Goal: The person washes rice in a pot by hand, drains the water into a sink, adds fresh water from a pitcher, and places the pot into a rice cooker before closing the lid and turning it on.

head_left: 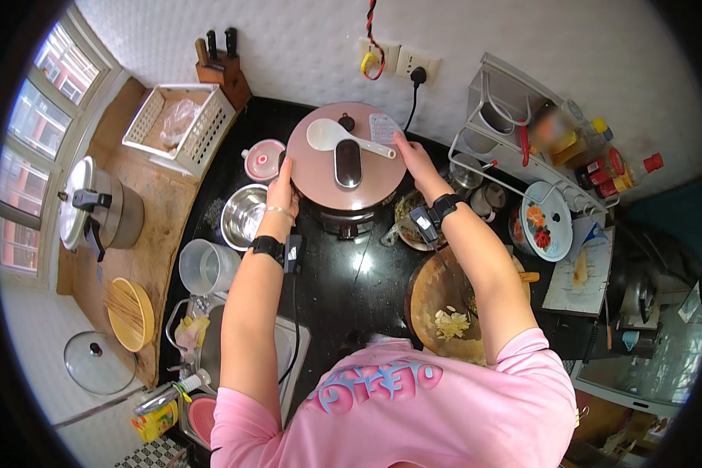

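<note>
Before me on the black countertop stands an electric cooker with a round pink lid (316, 175), a dark oval lid handle (348, 164) and a small black steam valve (346, 121). A white rice paddle (327, 134) lies across the lid, its handle pointing right. My left hand (282, 190) grips the cooker's left side, thumb up along a black side piece. On the opposite side my right hand (412, 155) holds the rim, beside a label bearing writing. The fingers under both edges are partly hidden. Left of the cooker are a steel bowl (243, 216) and a lidded cup (264, 159).
At right, a round wooden chopping board (439, 281) bears sliced pale food (451, 324). A bowl of food (412, 234) sits behind it, near a wall rack (485, 140) with bottles. A plastic jug (209, 267), sink (210, 345) and pressure cooker (114, 207) stand left.
</note>
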Available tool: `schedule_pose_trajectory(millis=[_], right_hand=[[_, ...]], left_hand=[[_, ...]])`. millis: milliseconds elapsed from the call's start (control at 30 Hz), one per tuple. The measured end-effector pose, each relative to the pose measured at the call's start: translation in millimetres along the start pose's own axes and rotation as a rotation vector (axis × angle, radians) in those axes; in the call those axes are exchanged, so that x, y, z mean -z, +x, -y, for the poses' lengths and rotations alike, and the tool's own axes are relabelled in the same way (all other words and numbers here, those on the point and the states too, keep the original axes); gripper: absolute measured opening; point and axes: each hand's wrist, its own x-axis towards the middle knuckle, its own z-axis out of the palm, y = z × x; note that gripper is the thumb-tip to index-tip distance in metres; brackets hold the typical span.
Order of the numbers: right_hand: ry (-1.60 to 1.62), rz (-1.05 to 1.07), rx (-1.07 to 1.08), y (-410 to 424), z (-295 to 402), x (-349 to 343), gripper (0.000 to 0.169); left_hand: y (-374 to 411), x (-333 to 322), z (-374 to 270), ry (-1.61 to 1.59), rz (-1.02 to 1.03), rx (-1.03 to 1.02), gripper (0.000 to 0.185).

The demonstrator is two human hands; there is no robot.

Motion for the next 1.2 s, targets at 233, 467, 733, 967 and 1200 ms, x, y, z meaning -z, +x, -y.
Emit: schedule_pose_trajectory(millis=[233,467,733,967,1200], right_hand=[[-0.013,-0.018,0.003,-13.6,-6.7,-1.0,0.091],[0.040,0.024,-0.019,-17.7,5.1,0.3,0.083],[0.038,-0.024,0.030,-10.8,-8.0,-1.0,0.075],[0.085,-0.021,0.041,-16.0,-3.9,-4.2,0.074],[0.138,-0.013,0.039,-39.6,-17.5,1.7,0.073]], left_hand=[[8.1,8.4,2.5,0.033,-0.011,0.020,0.052],[8.0,11.2,3.5,0.106,-0.007,0.028,0.054],[3.7,6.7,1.4,0.119,-0.044,0.015,0.055],[17.4,17.5,0.4,0.037,0.011,0.060,0.046],[-14.9,15.2,-0.8,-0.014,-0.018,0.066,0.041]])
